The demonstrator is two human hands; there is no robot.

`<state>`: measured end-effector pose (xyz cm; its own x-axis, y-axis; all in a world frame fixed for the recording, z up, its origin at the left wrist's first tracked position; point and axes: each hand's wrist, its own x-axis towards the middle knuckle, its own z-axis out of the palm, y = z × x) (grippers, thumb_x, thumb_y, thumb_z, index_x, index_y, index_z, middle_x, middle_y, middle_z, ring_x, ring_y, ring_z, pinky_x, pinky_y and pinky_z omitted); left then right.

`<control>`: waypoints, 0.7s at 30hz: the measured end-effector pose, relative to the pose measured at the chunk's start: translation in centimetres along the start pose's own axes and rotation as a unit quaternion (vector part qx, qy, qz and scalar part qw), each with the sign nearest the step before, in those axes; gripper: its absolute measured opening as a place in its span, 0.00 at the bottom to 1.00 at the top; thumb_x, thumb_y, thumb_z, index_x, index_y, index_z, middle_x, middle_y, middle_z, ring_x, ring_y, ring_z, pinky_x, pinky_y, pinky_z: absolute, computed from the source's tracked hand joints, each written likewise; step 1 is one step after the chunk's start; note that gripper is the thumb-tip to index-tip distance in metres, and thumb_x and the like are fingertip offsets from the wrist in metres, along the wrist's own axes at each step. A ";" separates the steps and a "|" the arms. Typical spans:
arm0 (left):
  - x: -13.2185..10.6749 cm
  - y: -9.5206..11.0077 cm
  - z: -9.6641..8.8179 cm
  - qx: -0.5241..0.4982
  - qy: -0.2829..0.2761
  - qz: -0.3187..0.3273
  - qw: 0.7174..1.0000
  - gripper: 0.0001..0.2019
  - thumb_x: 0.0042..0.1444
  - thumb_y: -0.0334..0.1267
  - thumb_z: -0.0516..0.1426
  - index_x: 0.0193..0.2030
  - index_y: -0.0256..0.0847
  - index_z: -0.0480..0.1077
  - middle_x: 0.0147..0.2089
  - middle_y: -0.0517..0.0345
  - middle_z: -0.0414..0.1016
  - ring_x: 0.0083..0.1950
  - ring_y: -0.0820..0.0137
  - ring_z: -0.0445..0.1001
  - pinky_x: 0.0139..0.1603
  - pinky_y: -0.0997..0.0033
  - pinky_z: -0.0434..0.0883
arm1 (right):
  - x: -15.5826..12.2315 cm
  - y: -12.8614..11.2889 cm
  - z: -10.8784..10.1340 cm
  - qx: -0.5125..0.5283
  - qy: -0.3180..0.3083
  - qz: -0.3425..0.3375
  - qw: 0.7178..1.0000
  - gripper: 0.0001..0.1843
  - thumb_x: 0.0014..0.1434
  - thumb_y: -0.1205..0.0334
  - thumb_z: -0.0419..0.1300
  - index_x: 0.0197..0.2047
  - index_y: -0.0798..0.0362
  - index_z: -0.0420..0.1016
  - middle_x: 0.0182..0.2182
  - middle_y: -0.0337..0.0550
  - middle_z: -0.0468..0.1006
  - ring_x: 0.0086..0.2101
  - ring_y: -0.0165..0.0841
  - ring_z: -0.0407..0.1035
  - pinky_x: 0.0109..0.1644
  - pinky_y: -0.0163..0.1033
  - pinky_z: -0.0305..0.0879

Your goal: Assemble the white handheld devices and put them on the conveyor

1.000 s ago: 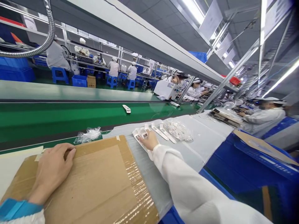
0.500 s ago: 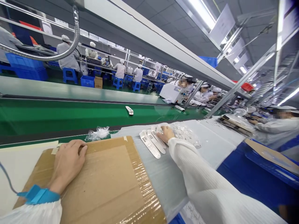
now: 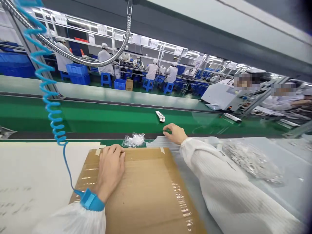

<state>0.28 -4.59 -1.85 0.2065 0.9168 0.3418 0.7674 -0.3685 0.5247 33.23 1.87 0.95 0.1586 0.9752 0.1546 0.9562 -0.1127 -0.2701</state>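
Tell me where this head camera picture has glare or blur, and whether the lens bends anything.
Head view: overhead light glares off the clear tape on the cardboard sheet; the bag of parts and the right sleeve look smeared, likely motion blur; the left hand is fairly sharp; the wide lens stretches the edges and darkens the lower right corner.

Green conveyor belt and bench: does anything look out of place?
A crumpled clear plastic bag lies loose just short of the green conveyor belt. One small white plastic part lies alone and askew on it.
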 end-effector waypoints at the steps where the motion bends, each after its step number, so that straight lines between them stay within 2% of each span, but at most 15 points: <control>1: 0.0 0.0 0.1 -0.005 0.002 -0.002 1.000 0.11 0.64 0.38 0.48 0.40 0.42 0.71 0.47 0.50 0.76 0.48 0.55 0.68 0.51 0.52 0.66 | 1.6 -0.4 0.5 -0.001 0.006 0.017 1.000 0.09 0.59 0.59 0.62 0.45 0.45 0.77 0.52 0.43 0.75 0.51 0.41 0.70 0.57 0.50 0.60; 4: -0.1 -0.2 0.5 -0.013 0.014 -0.005 1.000 0.11 0.65 0.38 0.48 0.39 0.42 0.71 0.47 0.50 0.76 0.49 0.55 0.68 0.51 0.51 0.66 | 6.0 -0.8 1.8 -0.002 0.034 0.097 0.995 0.16 0.60 0.58 0.61 0.52 0.49 0.73 0.58 0.53 0.70 0.56 0.48 0.66 0.58 0.57 0.59; 6: -0.1 -0.3 0.7 -0.012 0.022 -0.006 1.000 0.11 0.65 0.38 0.48 0.39 0.43 0.71 0.47 0.50 0.76 0.48 0.55 0.68 0.50 0.51 0.67 | 8.4 -0.8 2.6 0.011 0.043 0.151 0.988 0.22 0.61 0.53 0.60 0.56 0.52 0.70 0.58 0.59 0.70 0.56 0.51 0.65 0.58 0.60 0.59; 8: -0.1 -0.4 0.9 -0.012 0.026 -0.007 1.000 0.11 0.65 0.39 0.48 0.39 0.43 0.71 0.47 0.51 0.76 0.48 0.55 0.68 0.50 0.50 0.67 | 10.0 -1.1 3.3 0.036 0.038 0.183 0.982 0.25 0.60 0.51 0.62 0.56 0.54 0.68 0.54 0.61 0.73 0.55 0.52 0.68 0.57 0.60 0.60; 11: -0.2 -0.4 1.0 -0.016 0.026 -0.011 0.999 0.11 0.65 0.39 0.48 0.40 0.43 0.71 0.47 0.50 0.76 0.48 0.56 0.69 0.50 0.50 0.67 | 11.1 -2.3 3.8 0.088 0.025 0.182 0.979 0.23 0.58 0.58 0.64 0.54 0.56 0.67 0.49 0.59 0.76 0.52 0.49 0.70 0.56 0.56 0.64; 14: -0.2 -0.4 0.9 -0.027 0.020 -0.014 0.999 0.11 0.65 0.39 0.48 0.40 0.42 0.71 0.48 0.50 0.76 0.49 0.56 0.69 0.52 0.49 0.67 | 10.6 -4.1 2.7 0.163 0.007 0.134 0.978 0.21 0.60 0.63 0.62 0.55 0.57 0.65 0.48 0.56 0.77 0.46 0.41 0.74 0.51 0.47 0.70; 16: -0.1 -0.3 0.7 -0.051 0.019 -0.014 0.998 0.11 0.66 0.40 0.48 0.41 0.42 0.71 0.49 0.50 0.75 0.52 0.56 0.69 0.55 0.49 0.68 | 9.3 -5.4 0.6 0.218 -0.014 0.081 0.973 0.18 0.64 0.62 0.58 0.56 0.56 0.65 0.47 0.53 0.78 0.41 0.36 0.76 0.46 0.42 0.73; 18: 0.0 0.1 0.3 -0.085 0.046 -0.011 0.995 0.11 0.66 0.42 0.49 0.45 0.42 0.71 0.52 0.49 0.74 0.56 0.56 0.69 0.59 0.49 0.67 | 7.1 -6.6 -2.3 0.258 -0.042 0.022 0.965 0.15 0.66 0.60 0.58 0.54 0.55 0.68 0.43 0.47 0.78 0.38 0.32 0.76 0.44 0.38 0.73; 20: 0.0 0.9 -0.4 -0.116 0.092 -0.007 0.989 0.14 0.66 0.45 0.50 0.53 0.42 0.68 0.60 0.47 0.70 0.63 0.56 0.66 0.65 0.49 0.64 | 4.1 -7.8 -5.5 0.298 -0.113 -0.070 0.945 0.14 0.63 0.58 0.61 0.49 0.54 0.72 0.38 0.42 0.78 0.37 0.31 0.75 0.43 0.36 0.73; 21: 0.0 1.4 -0.8 -0.134 0.106 -0.007 0.985 0.18 0.66 0.47 0.51 0.58 0.43 0.66 0.64 0.47 0.67 0.67 0.56 0.63 0.67 0.49 0.61 | 2.4 -8.3 -6.9 0.322 -0.170 -0.128 0.923 0.15 0.61 0.57 0.64 0.48 0.54 0.74 0.37 0.40 0.78 0.36 0.31 0.75 0.43 0.36 0.73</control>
<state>0.92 -5.25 -0.50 0.0428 0.8798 0.4734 0.5753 -0.4091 0.7083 27.33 3.86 10.11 -0.2431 0.9699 0.0134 0.5904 0.1589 -0.7913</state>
